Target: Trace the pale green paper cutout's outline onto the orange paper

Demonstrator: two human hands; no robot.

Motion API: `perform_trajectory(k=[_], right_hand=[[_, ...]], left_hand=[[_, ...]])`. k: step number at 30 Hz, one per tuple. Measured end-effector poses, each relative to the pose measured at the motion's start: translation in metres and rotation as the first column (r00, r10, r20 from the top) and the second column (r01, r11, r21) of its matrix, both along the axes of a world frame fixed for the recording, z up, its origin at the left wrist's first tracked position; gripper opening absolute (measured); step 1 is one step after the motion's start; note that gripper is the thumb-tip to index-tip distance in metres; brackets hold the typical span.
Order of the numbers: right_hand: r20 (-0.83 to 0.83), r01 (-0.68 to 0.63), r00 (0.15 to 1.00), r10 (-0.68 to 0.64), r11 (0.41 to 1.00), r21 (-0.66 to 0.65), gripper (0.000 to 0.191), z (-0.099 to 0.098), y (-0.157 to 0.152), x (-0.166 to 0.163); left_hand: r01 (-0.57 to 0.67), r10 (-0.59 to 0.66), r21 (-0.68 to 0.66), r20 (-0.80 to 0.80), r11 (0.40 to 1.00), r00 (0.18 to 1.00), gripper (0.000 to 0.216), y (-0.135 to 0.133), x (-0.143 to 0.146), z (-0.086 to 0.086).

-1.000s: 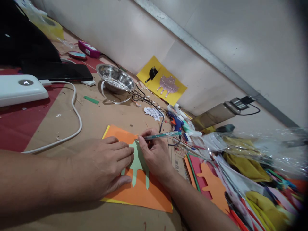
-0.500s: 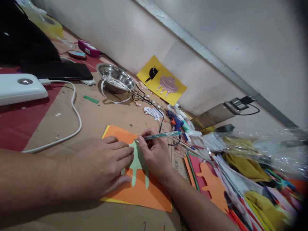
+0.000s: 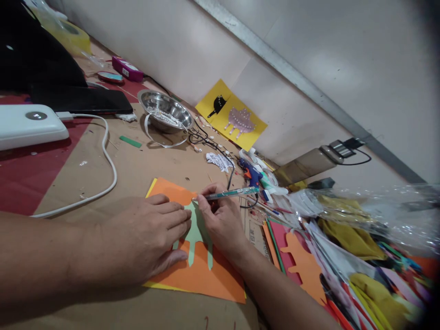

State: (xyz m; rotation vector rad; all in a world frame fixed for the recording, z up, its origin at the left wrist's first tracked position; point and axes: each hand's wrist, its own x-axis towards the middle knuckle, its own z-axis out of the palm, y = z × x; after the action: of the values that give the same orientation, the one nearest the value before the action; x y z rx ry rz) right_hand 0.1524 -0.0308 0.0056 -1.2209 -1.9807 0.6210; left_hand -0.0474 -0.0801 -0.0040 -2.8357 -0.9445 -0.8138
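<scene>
A light green paper cutout [image 3: 195, 224] with long pointed legs lies on an orange sheet [image 3: 220, 284], and a yellow edge peeks out beneath that sheet. My left hand [image 3: 154, 233] rests flat across the cutout's left part and the orange sheet, fingers stretched out and covering some of the green. In my right hand [image 3: 220, 220] is a slim teal pen [image 3: 233, 193], pinched near its tip at the cutout's top. The tip itself is hidden by my fingers.
A steel bowl [image 3: 165, 112] with white bits stands behind the sheets. A glue gun [image 3: 250, 172] and its cord lie to the right, near a bottle [image 3: 305, 165]. Coloured paper [image 3: 299, 261] and plastic bags [image 3: 360, 215] crowd the right side. A white power bank [image 3: 30, 128] sits left.
</scene>
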Motion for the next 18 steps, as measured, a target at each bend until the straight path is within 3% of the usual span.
perform_trajectory(k=[18], right_hand=[[0.003,0.008,1.0,-0.008,1.0,-0.003,0.014,-0.0012,-0.0001,0.0002]], left_hand=[[-0.002,0.002,-0.038,-0.01,0.999,1.0,0.022,-0.0011,0.0007,0.0022]])
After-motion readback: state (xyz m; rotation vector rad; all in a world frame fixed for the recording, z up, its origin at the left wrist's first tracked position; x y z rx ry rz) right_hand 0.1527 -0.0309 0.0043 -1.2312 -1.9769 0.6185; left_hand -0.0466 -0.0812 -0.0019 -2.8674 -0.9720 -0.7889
